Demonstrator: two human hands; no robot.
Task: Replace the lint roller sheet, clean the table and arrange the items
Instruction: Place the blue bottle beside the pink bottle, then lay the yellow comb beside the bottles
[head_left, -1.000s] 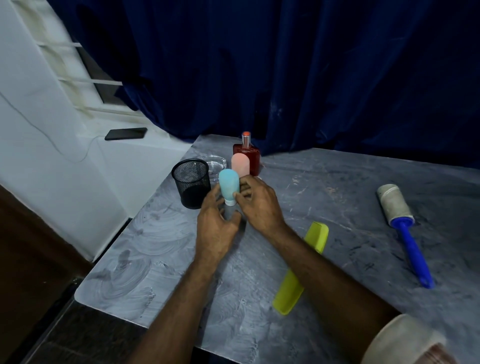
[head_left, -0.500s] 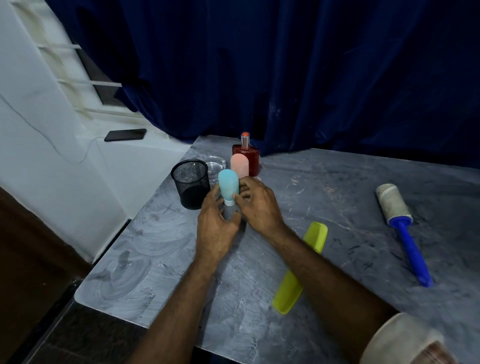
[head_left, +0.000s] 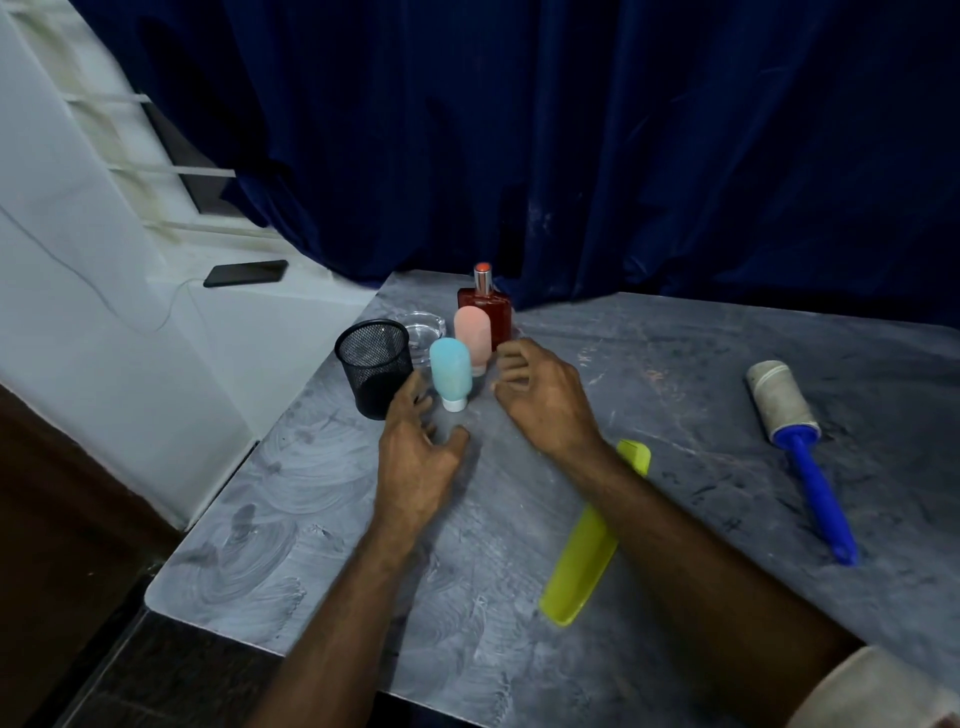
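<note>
A light blue squeeze bottle (head_left: 451, 371) stands cap-down near the table's back left. Behind it stand a pink squeeze bottle (head_left: 472, 335) and a red perfume bottle (head_left: 485, 306). My left hand (head_left: 415, 457) hovers just in front of the blue bottle, fingers apart, holding nothing. My right hand (head_left: 545, 397) is to the bottle's right, fingers spread, clear of it. A lint roller (head_left: 795, 441) with a blue handle and a dirty grey sheet lies at the right. My right forearm partly covers a yellow-green comb (head_left: 584, 556).
A black mesh cup (head_left: 373, 366) and a clear glass ashtray (head_left: 421, 330) stand left of the bottles. The grey marble table (head_left: 322, 519) shows smeared wipe marks. A phone (head_left: 245, 273) lies on the white ledge at left. A dark blue curtain hangs behind.
Both hands let go of the blue bottle and drew back and apart. The bottle now stands alone, cap down.
</note>
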